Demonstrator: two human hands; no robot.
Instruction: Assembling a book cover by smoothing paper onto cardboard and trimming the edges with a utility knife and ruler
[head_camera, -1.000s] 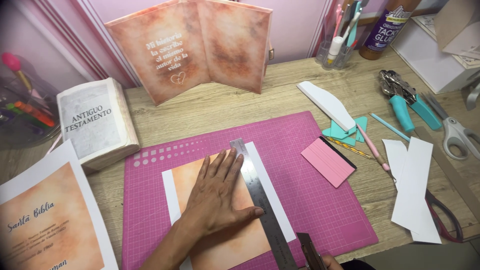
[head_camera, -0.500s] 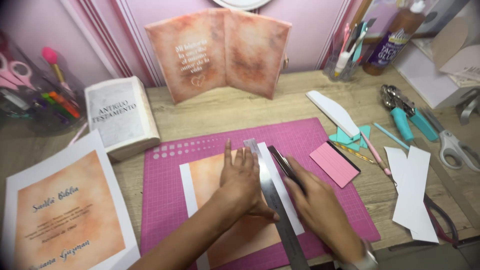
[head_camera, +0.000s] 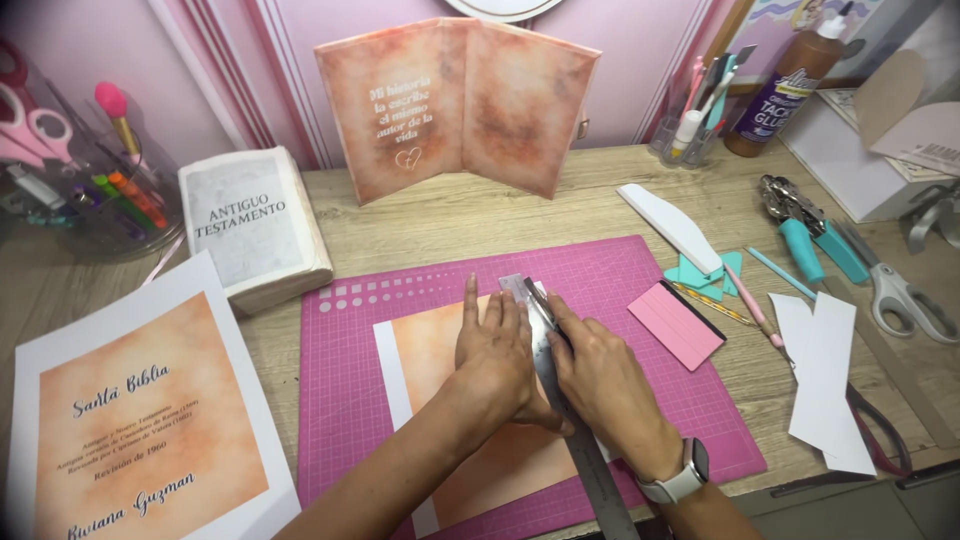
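Metal ruler (head_camera: 560, 400) pinned flat by left hand (head_camera: 497, 355), right hand (head_camera: 600, 380) grip clamped on knife (head_camera: 540, 303).

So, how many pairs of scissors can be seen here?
3: pink scissors in the left holder, grey scissors on the right of the desk, dark scissors partly under the white paper. More may be hidden.

Two bare forearms, no sleeves in view. Left hand (head_camera: 497, 362): no rings or bands visible. Right hand (head_camera: 600, 385): wrist carries smartwatch (head_camera: 690, 465), dark rectangular case, white strap, at 5 o'clock from knuckles.
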